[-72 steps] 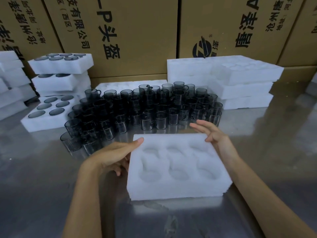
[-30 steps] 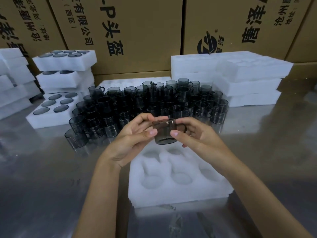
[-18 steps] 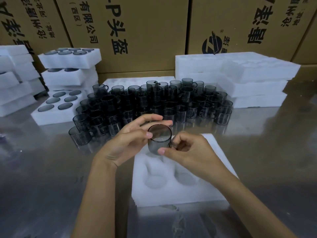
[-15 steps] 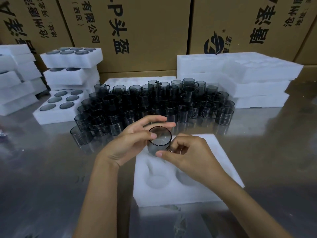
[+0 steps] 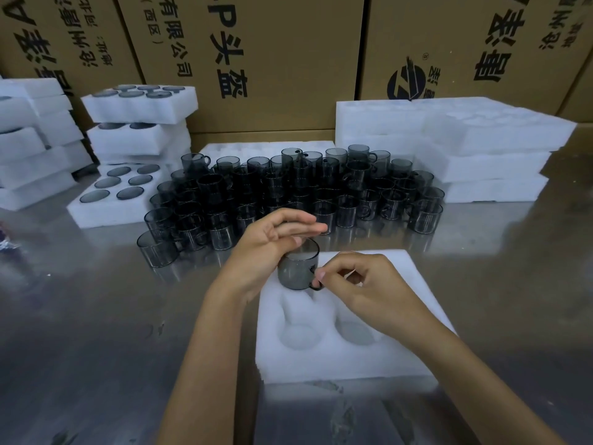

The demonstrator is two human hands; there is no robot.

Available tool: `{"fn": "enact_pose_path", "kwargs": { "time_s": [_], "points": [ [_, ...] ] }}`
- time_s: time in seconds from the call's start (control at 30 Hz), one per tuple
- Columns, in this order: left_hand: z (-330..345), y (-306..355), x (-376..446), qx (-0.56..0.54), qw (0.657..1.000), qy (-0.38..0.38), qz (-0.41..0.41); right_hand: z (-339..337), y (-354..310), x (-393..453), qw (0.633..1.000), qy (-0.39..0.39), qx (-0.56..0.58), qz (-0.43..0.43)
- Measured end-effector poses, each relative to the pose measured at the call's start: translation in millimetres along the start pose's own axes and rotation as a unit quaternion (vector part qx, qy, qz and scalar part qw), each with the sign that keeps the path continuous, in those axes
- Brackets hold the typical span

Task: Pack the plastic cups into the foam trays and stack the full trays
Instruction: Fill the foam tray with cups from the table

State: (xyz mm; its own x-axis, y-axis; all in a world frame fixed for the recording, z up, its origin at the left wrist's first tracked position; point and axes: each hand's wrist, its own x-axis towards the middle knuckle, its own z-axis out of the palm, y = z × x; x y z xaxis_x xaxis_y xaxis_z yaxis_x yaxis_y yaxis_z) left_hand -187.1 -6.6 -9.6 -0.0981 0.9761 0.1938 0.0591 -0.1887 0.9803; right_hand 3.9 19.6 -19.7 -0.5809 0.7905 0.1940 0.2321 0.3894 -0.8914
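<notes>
A smoky grey plastic cup (image 5: 296, 271) with a small handle stands upright at the far left pocket of the white foam tray (image 5: 349, 364) in front of me. My left hand (image 5: 266, 248) wraps round the cup's left side, fingers stretched over its rim. My right hand (image 5: 369, 284) pinches the cup's handle with thumb and forefinger. The tray's near pockets hold nothing; my right hand hides the far right ones. Several loose grey cups (image 5: 301, 191) stand packed together behind the tray.
Filled foam trays (image 5: 141, 104) are stacked at the back left, with one filled tray (image 5: 109, 200) flat on the steel table (image 5: 96, 316). Unfilled trays (image 5: 465, 142) are piled at the back right. More foam (image 5: 29, 149) sits far left. Cardboard boxes (image 5: 272, 59) wall off the back.
Both hands left the tray, picked one cup from the group, turned it and lowered it onto the tray's far left pocket. The view has shifted slightly.
</notes>
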Motion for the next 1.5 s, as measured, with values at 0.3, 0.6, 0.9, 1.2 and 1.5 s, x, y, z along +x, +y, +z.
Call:
{"fn": "enact_pose_path", "kwargs": {
  "time_s": [0.3, 0.6, 0.9, 1.2, 1.5],
  "points": [
    [-2, -3, -1, 0.2, 0.979, 0.029, -0.016, 0, 3, -1, 0.994, 0.019, -0.103, -0.027],
    [-5, -6, -3, 0.204, 0.968, 0.011, -0.147, 1, 8, 2, 0.965, -0.036, -0.258, -0.031],
    [0, -18, 0, 0.119, 0.981, 0.112, -0.104, 9, 10, 21, 0.96, -0.022, -0.278, -0.01],
    [-40, -35, 4, 0.174, 0.85, 0.492, -0.073, 7, 10, 36, 0.963, -0.001, -0.268, -0.003],
    [-43, -53, 3, 0.418, 0.779, 0.456, -0.108, 8, 17, 30, 0.958, 0.029, -0.283, -0.041]
  ]
}}
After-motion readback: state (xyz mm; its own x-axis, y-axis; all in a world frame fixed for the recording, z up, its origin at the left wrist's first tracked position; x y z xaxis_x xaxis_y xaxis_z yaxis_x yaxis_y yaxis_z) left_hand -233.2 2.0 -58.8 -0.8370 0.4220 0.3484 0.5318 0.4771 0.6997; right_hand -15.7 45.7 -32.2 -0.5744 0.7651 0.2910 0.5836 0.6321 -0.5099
